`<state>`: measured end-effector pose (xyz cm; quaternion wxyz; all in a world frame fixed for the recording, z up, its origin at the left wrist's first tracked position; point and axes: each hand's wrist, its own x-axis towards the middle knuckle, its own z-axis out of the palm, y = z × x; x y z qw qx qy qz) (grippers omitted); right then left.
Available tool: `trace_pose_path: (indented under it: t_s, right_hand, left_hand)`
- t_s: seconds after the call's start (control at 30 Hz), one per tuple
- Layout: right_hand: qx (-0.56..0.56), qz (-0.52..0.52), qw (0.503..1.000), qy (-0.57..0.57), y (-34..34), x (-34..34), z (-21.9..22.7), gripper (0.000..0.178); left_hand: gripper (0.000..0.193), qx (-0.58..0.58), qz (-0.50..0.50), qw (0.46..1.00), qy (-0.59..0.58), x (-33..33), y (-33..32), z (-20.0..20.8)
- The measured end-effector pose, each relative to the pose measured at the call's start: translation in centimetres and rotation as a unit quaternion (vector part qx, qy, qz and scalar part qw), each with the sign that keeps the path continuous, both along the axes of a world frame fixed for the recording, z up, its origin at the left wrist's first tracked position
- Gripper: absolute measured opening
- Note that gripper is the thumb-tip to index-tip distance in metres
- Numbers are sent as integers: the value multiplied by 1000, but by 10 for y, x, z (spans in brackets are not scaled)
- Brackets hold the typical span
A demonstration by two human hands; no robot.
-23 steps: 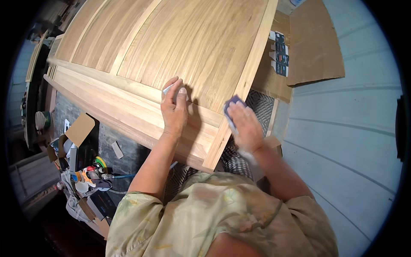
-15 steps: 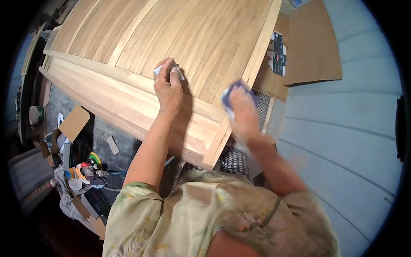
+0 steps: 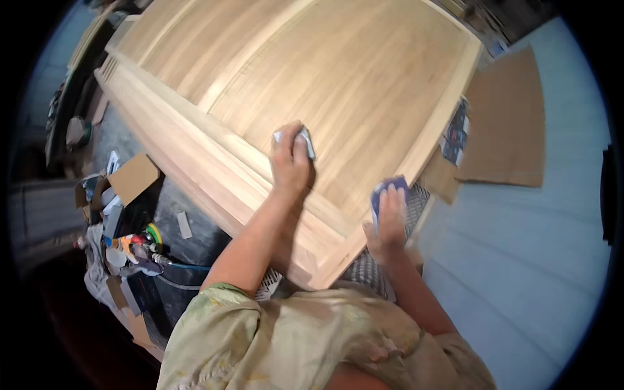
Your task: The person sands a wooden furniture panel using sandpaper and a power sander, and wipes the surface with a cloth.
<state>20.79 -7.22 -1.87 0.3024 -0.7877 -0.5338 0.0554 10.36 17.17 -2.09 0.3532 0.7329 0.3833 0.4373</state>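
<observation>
A pale wooden panel (image 3: 364,84) with framed sections lies in front of me. My left hand (image 3: 290,162) is closed on a folded white sheet (image 3: 307,142), resting on the panel near its lower rail. Over the right-hand edge of the frame, my right hand (image 3: 390,224) grips a purple sanding sheet (image 3: 391,184) with a pale back. The fingers lie over this sheet, pressed together and slightly blurred. Whether the sheet touches the wood is hard to make out.
On a dark surface at the left lie a sander with a green-yellow disc (image 3: 154,235), a blue hose (image 3: 188,266), an open cardboard box (image 3: 133,179) and a small wooden block (image 3: 184,225). A cardboard flap (image 3: 507,123) stands at the right by a pale floor (image 3: 507,260).
The whole view has shifted, so the panel appears farther right and lower. My right hand, smeared before, shows more clearly, still at the panel's right edge. Both hands keep their sheets.
</observation>
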Motion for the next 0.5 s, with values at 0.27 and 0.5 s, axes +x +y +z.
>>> trace_pose_path:
  t_s: [0.27, 0.5]
  right_hand:
    - [-83, -125, 989, -9, 84, 157, 4, 60]
    - [-15, 49, 998, -45, 27, 121, -5, 63]
  left_hand:
    - [29, -120, 37, 992, 2, 32, 16, 7]
    - [22, -15, 47, 998, 39, 73, 16, 11]
